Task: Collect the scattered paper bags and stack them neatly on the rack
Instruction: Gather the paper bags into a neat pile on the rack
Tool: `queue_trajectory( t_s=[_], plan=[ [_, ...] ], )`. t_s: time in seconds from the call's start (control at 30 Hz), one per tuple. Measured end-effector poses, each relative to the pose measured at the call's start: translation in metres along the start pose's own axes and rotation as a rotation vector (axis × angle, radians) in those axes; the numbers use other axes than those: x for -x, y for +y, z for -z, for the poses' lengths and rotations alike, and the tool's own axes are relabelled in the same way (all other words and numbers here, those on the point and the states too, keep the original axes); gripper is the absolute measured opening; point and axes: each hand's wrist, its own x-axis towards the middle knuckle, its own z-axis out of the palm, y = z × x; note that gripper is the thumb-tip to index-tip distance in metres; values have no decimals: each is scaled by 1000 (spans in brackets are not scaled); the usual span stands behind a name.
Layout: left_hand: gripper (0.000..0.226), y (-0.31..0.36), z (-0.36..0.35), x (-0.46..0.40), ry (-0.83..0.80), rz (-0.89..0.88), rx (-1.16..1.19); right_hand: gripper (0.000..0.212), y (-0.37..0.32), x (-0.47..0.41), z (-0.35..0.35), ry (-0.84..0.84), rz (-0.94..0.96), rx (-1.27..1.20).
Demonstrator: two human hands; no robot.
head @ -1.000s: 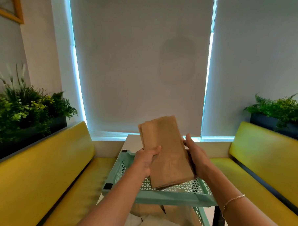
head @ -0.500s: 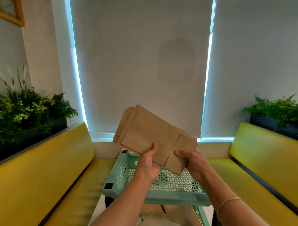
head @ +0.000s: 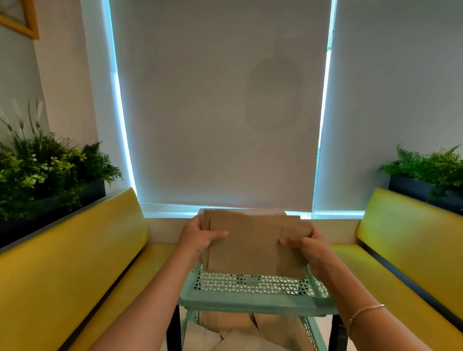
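Observation:
A stack of flat brown paper bags [head: 248, 245] stands on its long edge over the top tray of a mint-green perforated rack [head: 256, 302]. My left hand [head: 199, 239] grips the stack's left end and my right hand [head: 308, 247] grips its right end, thumbs on the near face. The stack's lower edge is level with the tray's inside; whether it touches the tray floor I cannot tell. More brown paper bags [head: 244, 340] lie loosely on the rack's lower tray.
Yellow padded benches run along the left [head: 70, 261] and right [head: 407, 257]. Planters with green plants stand behind each bench, left [head: 39, 172] and right [head: 437, 173]. Grey roller blinds [head: 217, 108] cover the window ahead.
The stack has turned from tilted to level, long edge horizontal, and dropped lower toward the top tray. My hands have shifted out to its two ends.

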Motion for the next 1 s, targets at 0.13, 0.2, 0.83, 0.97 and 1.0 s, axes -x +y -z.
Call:
queue_trajectory(
  t_s=[0.13,0.2,0.83,0.97,1.0],
  plan=[
    [68,-16,-14,10,30,17,-89,76,16,-3,-8,0,-32,108],
    [75,-20,-16,10,48,3,-106,80,18,-4,-8,-1,-25,126],
    [38,-20,-12,9,-60,-14,-440,51,7,-6,3,-32,176,777],
    [28,-12,-15,4,28,-51,-403,55,7,-11,1,33,206,728],
    [27,-9,-16,1,44,-67,-379,58,6,-13,0,51,219,686]
  ],
)
